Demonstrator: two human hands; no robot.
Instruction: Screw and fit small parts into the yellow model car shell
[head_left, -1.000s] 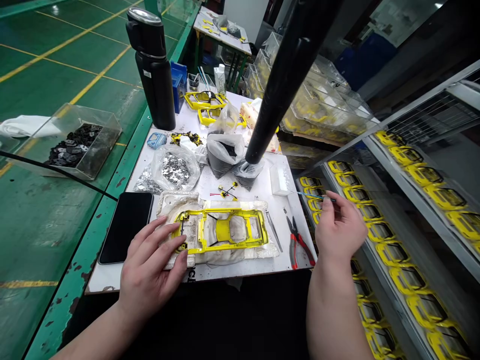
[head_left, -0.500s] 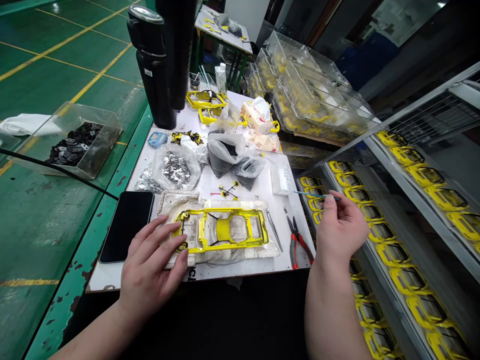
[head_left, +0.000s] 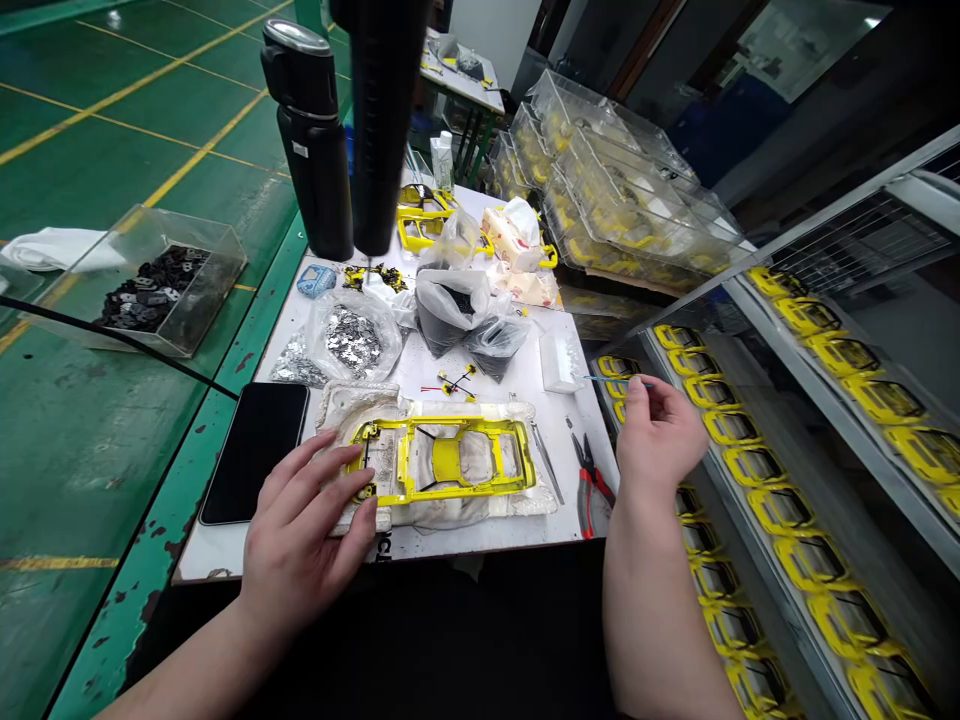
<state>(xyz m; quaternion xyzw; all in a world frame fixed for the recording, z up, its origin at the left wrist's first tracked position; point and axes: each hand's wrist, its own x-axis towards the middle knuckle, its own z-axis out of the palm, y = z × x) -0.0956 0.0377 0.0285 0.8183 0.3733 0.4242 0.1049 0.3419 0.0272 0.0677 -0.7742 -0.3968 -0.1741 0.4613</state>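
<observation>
A yellow toy car body (head_left: 448, 460) lies upside down in a worn white mould-like holder (head_left: 517, 505). My left hand (head_left: 311, 510) grips its left end, fingers bent over the frame and thumb at the near side. In my right hand (head_left: 664, 435), closed in a pinch, is a thin blue stick (head_left: 609, 379). The stick points left, its far end at the small white block (head_left: 559, 362); whether it touches or enters the block I cannot tell. Red-handled pliers (head_left: 589, 485) and metal tweezers (head_left: 547, 462) lie between the holder and my right forearm.
A phone (head_left: 255, 452) lies at the left edge. Behind the holder are a bag of metal plates (head_left: 352, 340), a bag of black parts (head_left: 450, 310) and a tissue box (head_left: 516, 238). A black flask (head_left: 311, 150) stands far left. A rack of yellow bodies (head_left: 780, 510) is close on the right.
My right hand has moved left with the blue stick, bringing the stick's end to the white block. The block sits slightly further left. My left hand and the car body stay put.
</observation>
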